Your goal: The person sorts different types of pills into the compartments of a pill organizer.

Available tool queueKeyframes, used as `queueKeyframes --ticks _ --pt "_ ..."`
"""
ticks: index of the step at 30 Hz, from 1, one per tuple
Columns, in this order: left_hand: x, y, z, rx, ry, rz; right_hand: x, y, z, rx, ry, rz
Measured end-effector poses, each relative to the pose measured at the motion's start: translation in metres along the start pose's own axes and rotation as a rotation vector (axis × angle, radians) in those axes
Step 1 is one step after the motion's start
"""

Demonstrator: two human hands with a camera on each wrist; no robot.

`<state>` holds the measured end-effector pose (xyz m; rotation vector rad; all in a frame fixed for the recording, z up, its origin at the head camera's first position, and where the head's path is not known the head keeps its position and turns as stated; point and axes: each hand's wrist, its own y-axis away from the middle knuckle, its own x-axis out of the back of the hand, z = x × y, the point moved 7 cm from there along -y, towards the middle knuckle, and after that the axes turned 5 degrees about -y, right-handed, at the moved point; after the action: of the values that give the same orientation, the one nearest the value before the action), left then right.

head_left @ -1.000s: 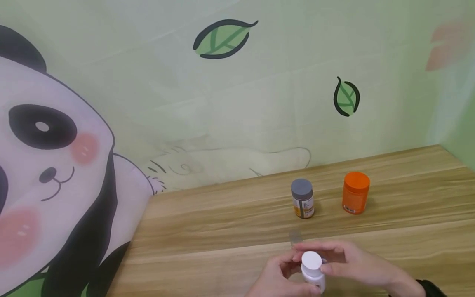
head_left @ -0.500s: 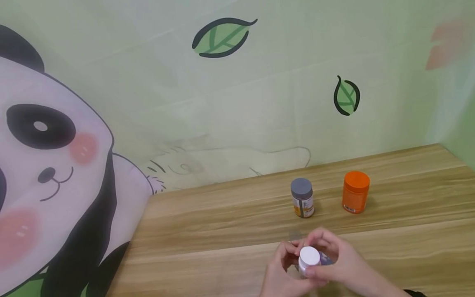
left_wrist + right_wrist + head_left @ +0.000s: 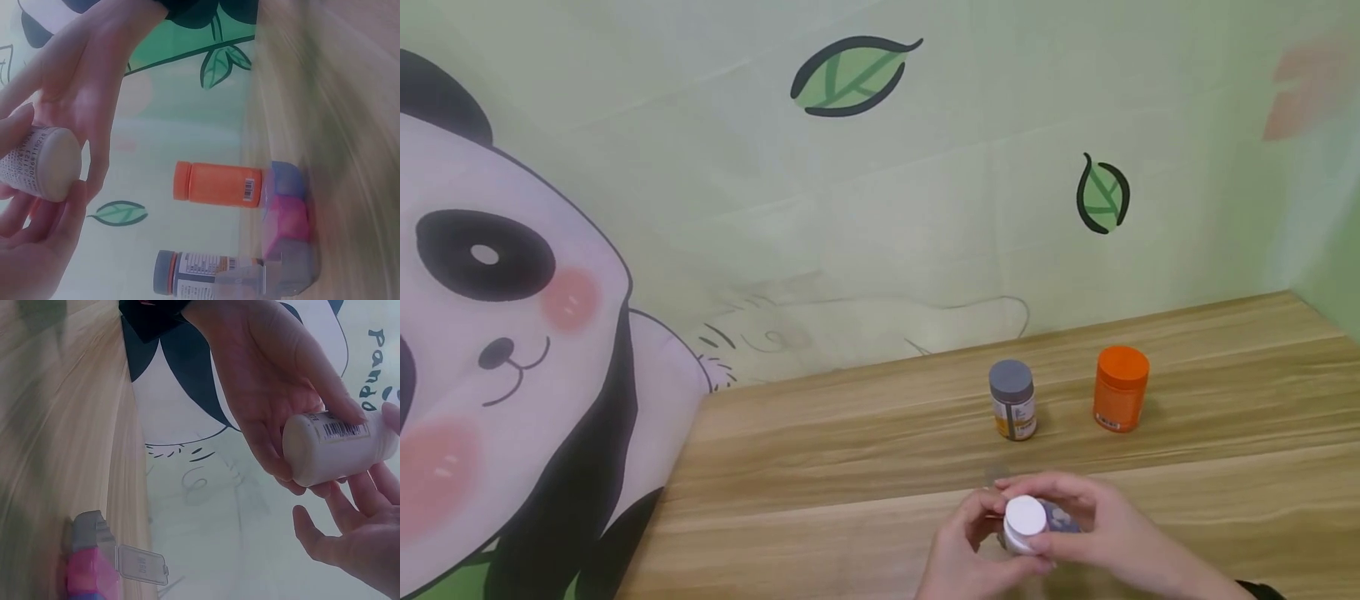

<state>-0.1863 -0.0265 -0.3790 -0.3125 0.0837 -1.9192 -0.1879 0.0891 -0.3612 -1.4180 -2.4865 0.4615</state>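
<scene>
A small white pill bottle (image 3: 1026,518) is held nearly upright between both hands, above the table. My left hand (image 3: 970,542) grips its body, with the thumb lying across the barcode label in the right wrist view. My right hand (image 3: 1101,521) has its thumb and fingers around the white cap. The bottle's flat base (image 3: 59,164) faces down. Beneath the hands stands a pill organizer (image 3: 287,219) with blue, pink and grey compartments. Its clear lid (image 3: 142,565) on the grey compartment stands open. The hands mostly hide the organizer in the head view.
A grey-capped bottle (image 3: 1013,400) and an orange jar (image 3: 1122,390) stand upright beyond the hands on the wooden table (image 3: 820,450). Behind the table hangs a green cloth (image 3: 700,183) printed with a panda and leaves.
Both hands and the pill bottle have shifted slightly up and left in the head view. My right hand's fingers closed in around the cap, then spread again as they moved about it.
</scene>
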Motion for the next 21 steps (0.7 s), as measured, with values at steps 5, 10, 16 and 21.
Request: queueKeyframes --ticks 5,10,16,21 --pt "0.0001 -0.0003 -0.0003 0.000 0.010 -0.051 -0.0018 0.0008 -0.0011 -0.006 0.013 -0.077" --pt "-0.0010 -0.0009 0.0017 -0.009 0.022 -0.120 -0.0050 0.0015 -0.0009 -0.046 -0.038 -0.143" --pt "-0.0019 -0.0002 0.0037 -0.034 0.043 -0.183 -0.0067 0.0033 -0.0028 -0.036 -0.065 -0.189" --pt "0.0031 0.0005 0.0033 -0.030 -0.018 -0.091 -0.0008 0.0010 -0.0020 0.004 -0.043 -0.071"
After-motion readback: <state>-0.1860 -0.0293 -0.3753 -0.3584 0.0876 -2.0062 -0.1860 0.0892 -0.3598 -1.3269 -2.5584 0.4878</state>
